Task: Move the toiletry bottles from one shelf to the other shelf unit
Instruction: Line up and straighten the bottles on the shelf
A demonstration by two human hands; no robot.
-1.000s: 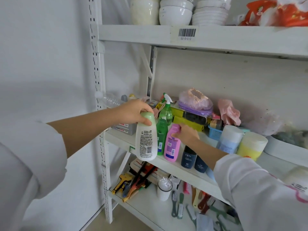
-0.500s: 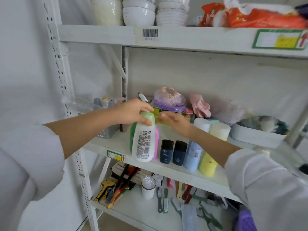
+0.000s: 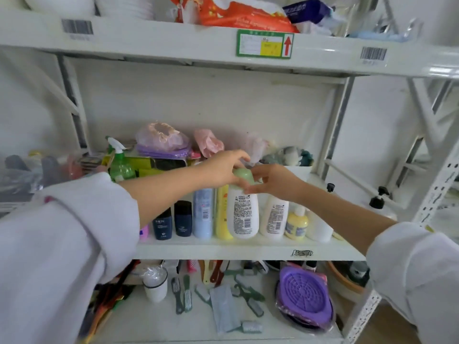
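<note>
A white bottle with a green cap (image 3: 243, 214) hangs in front of the middle shelf (image 3: 248, 250). My left hand (image 3: 223, 170) grips its cap from the left, and my right hand (image 3: 273, 181) touches the cap from the right. Behind and beside it stand a second white bottle (image 3: 274, 217), a yellow bottle (image 3: 221, 214), a pale blue bottle (image 3: 203, 214), two dark blue bottles (image 3: 162, 224) and a small yellow pump bottle (image 3: 296, 223). A green spray bottle (image 3: 119, 162) stands at the back left.
The upper shelf (image 3: 173, 40) carries bowls and an orange packet. Bagged items and a white tray (image 3: 298, 170) lie at the back of the middle shelf. Brushes, a purple round mat (image 3: 305, 299) and a white cup (image 3: 155, 285) lie on the lower shelf. A neighbouring shelf unit (image 3: 434, 182) stands to the right.
My view has swung right along the shelf. My left hand carried the green-capped bottle rightward, past the blue bottles, and my right hand has come up to its cap.
</note>
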